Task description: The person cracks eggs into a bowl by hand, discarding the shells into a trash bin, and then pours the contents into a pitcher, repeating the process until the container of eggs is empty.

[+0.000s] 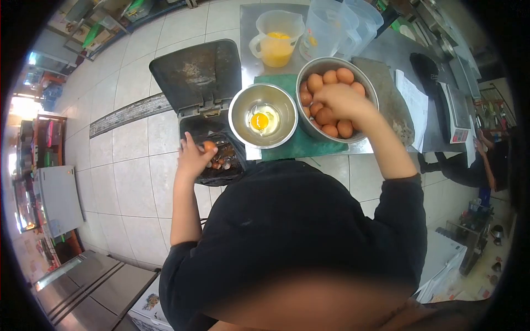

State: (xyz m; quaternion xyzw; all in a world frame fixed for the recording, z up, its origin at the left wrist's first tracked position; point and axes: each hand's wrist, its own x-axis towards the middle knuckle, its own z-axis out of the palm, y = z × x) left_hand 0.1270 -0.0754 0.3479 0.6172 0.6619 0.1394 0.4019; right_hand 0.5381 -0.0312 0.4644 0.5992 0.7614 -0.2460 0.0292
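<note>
My left hand (193,159) is over the open bin (184,128), fingers spread, with a brown eggshell (208,145) right at the thumb. Broken shells (223,163) lie in the bin's black liner. On the right, my right hand (345,102) reaches into a metal pot (374,88) of brown eggs (344,75), its fingers curled down round an egg (324,116) and partly hiding it. Between my hands stands a steel bowl (236,113) holding one cracked egg, its yolk (259,121) whole in clear white.
Behind the bowl is a plastic jug (264,26) of beaten egg, beside more clear jugs (323,27). A green cloth (309,144) lies under the pot. Papers (411,102) and a scale (454,110) are to the right. Another person (499,160) stands at the far right.
</note>
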